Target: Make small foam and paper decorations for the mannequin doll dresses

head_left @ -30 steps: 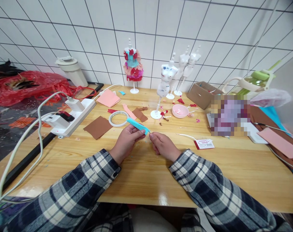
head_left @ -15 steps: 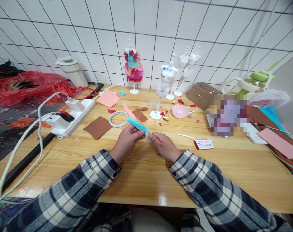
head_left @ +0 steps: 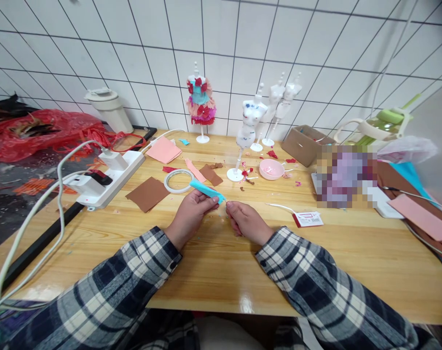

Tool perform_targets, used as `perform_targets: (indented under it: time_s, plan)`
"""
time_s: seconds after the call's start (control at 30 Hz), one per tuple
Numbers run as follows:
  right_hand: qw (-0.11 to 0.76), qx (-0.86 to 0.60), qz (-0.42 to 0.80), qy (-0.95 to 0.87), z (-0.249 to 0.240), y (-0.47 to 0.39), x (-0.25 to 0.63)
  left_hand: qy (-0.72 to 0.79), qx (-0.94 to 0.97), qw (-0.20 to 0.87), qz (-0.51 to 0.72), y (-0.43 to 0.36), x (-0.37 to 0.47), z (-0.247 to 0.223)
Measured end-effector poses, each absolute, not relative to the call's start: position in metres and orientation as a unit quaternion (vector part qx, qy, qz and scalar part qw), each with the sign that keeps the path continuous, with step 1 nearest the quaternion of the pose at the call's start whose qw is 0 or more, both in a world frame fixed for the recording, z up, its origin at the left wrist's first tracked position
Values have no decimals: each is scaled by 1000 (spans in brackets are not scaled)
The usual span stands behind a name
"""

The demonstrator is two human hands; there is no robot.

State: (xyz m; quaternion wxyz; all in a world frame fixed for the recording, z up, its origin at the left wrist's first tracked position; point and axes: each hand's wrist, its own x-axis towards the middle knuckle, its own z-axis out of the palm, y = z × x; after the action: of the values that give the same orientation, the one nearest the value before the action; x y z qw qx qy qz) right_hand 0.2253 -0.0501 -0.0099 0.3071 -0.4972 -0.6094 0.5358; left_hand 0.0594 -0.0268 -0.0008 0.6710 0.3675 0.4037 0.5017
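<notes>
A folded strip of blue crepe paper [head_left: 202, 189] is pinched between the thumb and fingers of my left hand [head_left: 192, 214]. Just right of the strip's frayed end, my right hand [head_left: 247, 219] is closed in a pinch on something too small to make out. The strip's far end points up and left, over the edge of a white tape roll [head_left: 166, 183]. Beyond my hands a white dress form [head_left: 246, 136] stands upright, and a pink bowl [head_left: 272, 169] with scraps is to its right.
A decorated form [head_left: 202, 104] stands by the wall. Brown paper [head_left: 147, 194] and pink paper [head_left: 164, 149] lie left, near a power strip [head_left: 115, 180]. On the right are a white-and-red tag [head_left: 308, 218], a cardboard box [head_left: 303, 146] and a blurred-out object [head_left: 343, 177].
My right hand has shifted slightly right, leaving a small gap from the blue strip's end. The strip is tilted a little differently in my left hand.
</notes>
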Motion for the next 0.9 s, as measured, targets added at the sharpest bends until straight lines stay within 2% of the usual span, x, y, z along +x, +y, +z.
perform_targets:
  time_s: [0.9]
  plan:
    - [299,-501,517,-626,-8,-47,225,401,355,676,506,-26,55,4]
